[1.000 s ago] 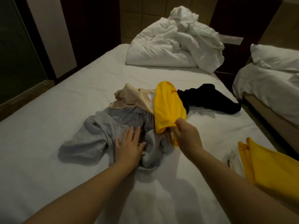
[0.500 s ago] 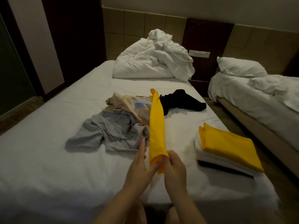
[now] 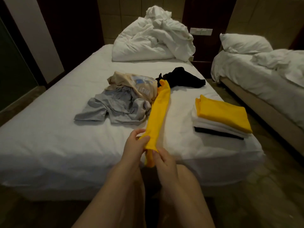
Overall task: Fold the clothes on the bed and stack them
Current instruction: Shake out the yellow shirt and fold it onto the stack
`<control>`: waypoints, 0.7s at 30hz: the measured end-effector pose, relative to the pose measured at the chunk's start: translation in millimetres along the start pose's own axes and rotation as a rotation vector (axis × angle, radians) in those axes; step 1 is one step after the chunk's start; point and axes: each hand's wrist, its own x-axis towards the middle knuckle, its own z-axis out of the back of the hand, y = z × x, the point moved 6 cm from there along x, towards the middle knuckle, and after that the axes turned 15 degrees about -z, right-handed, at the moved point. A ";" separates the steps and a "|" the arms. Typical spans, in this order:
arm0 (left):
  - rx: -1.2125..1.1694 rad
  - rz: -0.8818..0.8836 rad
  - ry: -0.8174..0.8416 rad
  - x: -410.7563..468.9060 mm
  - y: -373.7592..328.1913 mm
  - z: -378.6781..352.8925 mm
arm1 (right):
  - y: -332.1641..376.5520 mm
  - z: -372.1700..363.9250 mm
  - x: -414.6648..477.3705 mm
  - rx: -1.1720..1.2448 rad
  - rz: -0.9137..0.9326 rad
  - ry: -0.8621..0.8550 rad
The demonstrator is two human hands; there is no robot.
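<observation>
Cloth (image 3: 158, 112), yellow and drawn long, lies on the bed (image 3: 49, 129) beyond the left hand (image 3: 135, 146) and right hand (image 3: 165, 160), which both pinch its near end. A folded stack (image 3: 220, 118) sits to their right.

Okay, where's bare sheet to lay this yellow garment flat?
Bare sheet: left of the grey shirt and along the near edge. A narrower lane runs between the yellow garment and the folded stack. Crowded around the beige shirt and black garment.

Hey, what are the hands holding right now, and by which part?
Both hold the yellow garment at its near end: left hand pinches the bunched edge, right hand grips the part just below.
</observation>
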 end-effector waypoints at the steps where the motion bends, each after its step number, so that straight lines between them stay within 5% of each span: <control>1: 0.056 -0.010 0.021 -2.6 -0.5 2.4 | -6.9 1.0 3.0 0.186 -0.125 0.029; 3: 0.118 -0.039 0.094 -9.4 -4.1 3.4 | -16.8 1.0 11.8 0.591 -0.369 0.077; 5: 0.076 -0.030 0.203 -16.8 -5.3 -1.2 | -18.7 -1.4 21.1 0.749 -0.485 0.103; 11: 0.153 0.083 0.494 -30.8 12.4 -5.7 | -3.4 -9.9 45.2 0.328 -0.469 0.023; 14: 0.147 0.061 0.281 -16.9 12.1 4.1 | -0.7 5.8 48.4 0.293 -0.398 -0.057; 17: 0.325 0.051 0.007 14.7 24.3 24.8 | -4.9 7.8 42.9 0.550 -0.403 0.142; 21: 0.141 0.337 0.092 28.9 41.5 -9.2 | -7.8 8.6 40.9 0.338 -0.320 0.206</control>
